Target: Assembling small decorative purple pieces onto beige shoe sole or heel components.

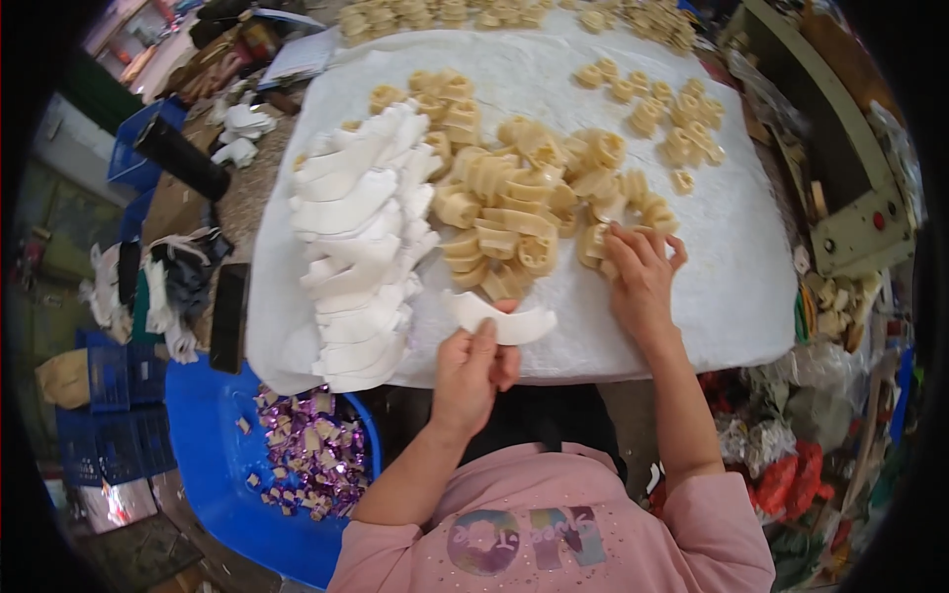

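Note:
Pinched between the thumb and fingers of my left hand (474,373) is a curved white strip (524,326), held just above the table's near edge. My right hand (643,277) reaches further forward, its fingertips bent onto a beige moulded piece (592,244) at the right edge of a heap. The thumb's grip there is partly hidden. That heap of beige moulded pieces (514,198), short and curved with hollow ends, fills the middle of the table. To its left lies a long overlapping pile of white strips (346,237).
White sheeting covers the table (732,316). More beige pieces (682,128) lie at the far right and along the back edge. A blue tub (213,445) with purple shiny scraps stands below left. A dark phone (230,316) lies beside the table. A green-grey machine (860,217) stands right.

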Demonstrator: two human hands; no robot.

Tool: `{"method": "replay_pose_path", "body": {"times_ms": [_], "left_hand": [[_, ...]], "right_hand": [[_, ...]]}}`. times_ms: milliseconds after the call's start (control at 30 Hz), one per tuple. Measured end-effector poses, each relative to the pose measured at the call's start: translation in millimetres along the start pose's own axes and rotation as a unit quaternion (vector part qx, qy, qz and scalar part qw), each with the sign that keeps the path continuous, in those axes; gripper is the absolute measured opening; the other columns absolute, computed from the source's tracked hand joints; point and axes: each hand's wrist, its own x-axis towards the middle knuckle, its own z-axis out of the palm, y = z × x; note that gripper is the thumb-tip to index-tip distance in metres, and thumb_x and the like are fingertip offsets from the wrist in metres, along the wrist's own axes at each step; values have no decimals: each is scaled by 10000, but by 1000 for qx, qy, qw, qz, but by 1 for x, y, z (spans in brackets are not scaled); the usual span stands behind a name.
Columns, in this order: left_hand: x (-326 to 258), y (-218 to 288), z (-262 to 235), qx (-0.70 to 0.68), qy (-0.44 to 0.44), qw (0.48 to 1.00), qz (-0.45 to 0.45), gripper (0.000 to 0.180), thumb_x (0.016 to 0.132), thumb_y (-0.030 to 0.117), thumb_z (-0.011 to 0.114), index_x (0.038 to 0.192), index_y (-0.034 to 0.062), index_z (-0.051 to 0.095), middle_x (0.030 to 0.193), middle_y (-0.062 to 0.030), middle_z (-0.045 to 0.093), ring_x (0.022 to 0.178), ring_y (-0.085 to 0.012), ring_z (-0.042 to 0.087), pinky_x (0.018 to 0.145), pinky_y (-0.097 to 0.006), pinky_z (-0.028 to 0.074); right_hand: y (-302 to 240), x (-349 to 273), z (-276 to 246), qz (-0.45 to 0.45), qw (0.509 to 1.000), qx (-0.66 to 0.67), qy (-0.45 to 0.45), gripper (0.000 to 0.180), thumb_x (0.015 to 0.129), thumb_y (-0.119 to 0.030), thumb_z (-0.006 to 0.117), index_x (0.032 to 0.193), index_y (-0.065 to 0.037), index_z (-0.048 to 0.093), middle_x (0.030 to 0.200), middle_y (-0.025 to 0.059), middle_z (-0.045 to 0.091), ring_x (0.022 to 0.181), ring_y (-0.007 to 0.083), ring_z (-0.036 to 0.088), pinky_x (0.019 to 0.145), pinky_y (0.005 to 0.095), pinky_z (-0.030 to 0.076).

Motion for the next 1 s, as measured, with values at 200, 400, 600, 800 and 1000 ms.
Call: {"method": "replay_pose_path", "body": {"times_ms": [200,400,600,800,1000], "left_hand": [[-1,-9,0,57,-28,998,19,334,1000,223,370,1191,-12,512,729,-53,557,607,-92,482,541,-221,395],[20,-29,18,267,-127,942,160,371,988,287,397,1181,10,551,1132,-102,525,1073,-216,514,927,-312,392],[27,-42,31,502,-130,809,276,278,899,160,526,1171,147,586,1191,-167,477,1181,-365,450,990,-440,315],[31,-47,35,546,-139,777,280,343,868,93,523,1200,172,554,1156,-102,541,1204,-290,466,1029,-527,179],[26,-15,25,301,-57,947,94,401,996,241,349,1187,-62,531,1173,-127,577,1078,-178,531,953,-317,384]], "right_hand": [[-29,-15,-13,-49,998,43,-15,468,592,53,586,1036,-95,596,1053,86,571,1026,255,505,920,466,285],[-29,-33,5,-13,984,178,8,469,642,52,634,1101,-10,567,1181,175,545,1011,356,558,830,411,482],[-23,-31,2,43,969,242,-7,456,670,-30,678,1107,16,558,1125,185,573,941,352,598,799,380,503],[-9,-39,9,295,799,511,118,301,890,-51,513,1188,-14,527,1034,96,614,918,188,604,756,301,494],[-33,-31,-30,302,778,545,84,307,876,6,512,1181,-28,537,1046,56,564,878,114,531,739,239,443]]}}
